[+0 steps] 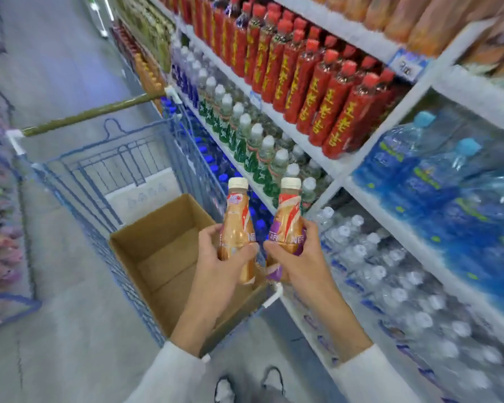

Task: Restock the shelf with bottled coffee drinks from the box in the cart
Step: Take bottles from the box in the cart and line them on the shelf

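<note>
The left hand (229, 264) clamps its fingers round the orange bottle (237, 219), the right hand (301, 257) round the purple-banded bottle (288, 219), both upright above the box (163, 257), the shelf (336, 167) lying rightward, nearer the right hand.

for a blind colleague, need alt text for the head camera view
The left hand and right hand each grip a coffee bottle by an open cardboard box in a blue wire cart. Shelves to the right carry red bottles, clear bottles and water packs.

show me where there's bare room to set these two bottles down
Free: the floor of the cardboard box, between its four walls. Crowded: red bottles, green-labelled bottles and clear water bottles fill their shelves to the front edge; no open slot shows.
</note>
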Available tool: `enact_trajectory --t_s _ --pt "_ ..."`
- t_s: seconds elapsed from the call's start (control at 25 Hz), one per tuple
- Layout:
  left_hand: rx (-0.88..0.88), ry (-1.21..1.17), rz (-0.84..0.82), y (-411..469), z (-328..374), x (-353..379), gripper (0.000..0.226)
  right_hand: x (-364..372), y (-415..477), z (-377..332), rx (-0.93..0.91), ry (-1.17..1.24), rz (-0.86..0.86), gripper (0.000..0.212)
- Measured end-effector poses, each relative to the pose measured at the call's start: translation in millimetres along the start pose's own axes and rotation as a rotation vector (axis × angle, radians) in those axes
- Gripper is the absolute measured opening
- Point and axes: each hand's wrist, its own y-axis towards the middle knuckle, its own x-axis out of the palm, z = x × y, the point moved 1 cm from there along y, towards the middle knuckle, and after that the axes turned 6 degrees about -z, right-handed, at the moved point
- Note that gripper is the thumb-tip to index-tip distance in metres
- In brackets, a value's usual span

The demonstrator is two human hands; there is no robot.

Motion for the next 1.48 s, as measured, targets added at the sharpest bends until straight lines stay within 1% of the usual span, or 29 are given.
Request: enact_trajectory --t_s 0.12,0.24,0.36,0.52,0.68,0.88,0.96,1.08,1.16,1.28,1.48 --pt "0.020 0.026 -0.159 -13 14 51 0.052 -52 -40 -9 -0.022 0.022 0.141 0.060" --pt "0.038 0.076 -0.340 -26 19 121 0.051 -117 -85 -7 -0.060 0.043 0.316 0.061" --pt "0.045 0.121 -0.519 -52 18 202 0.041 -187 -138 -2 -0.072 0.070 0.495 0.059" --pt "0.040 0.125 -0.661 -110 7 307 0.027 -279 -219 7 -0.103 0.120 0.684 0.058" --pt "0.095 0.121 -0.780 -172 1 406 0.023 -369 -297 14 -0.130 0.086 0.833 0.061" --pt "0.225 0.094 -0.886 -222 21 516 0.029 -465 -362 -5 -0.213 0.057 0.937 0.057" --pt "0.329 0.097 -0.923 -231 37 555 0.036 -500 -369 -21 -0.269 -0.010 0.979 0.058" --pt "0.498 0.167 -0.941 -231 63 608 0.051 -547 -364 -47 -0.342 -0.118 1.042 0.063" --pt "0.572 0.206 -0.959 -224 74 638 0.058 -573 -356 -59 -0.375 -0.171 1.057 0.067" --pt "0.635 0.262 -0.973 -209 74 668 0.064 -601 -340 -66 -0.388 -0.203 1.065 0.068" --pt "0.667 0.270 -0.972 -188 57 686 0.062 -629 -313 -50 -0.360 -0.207 1.042 0.070"
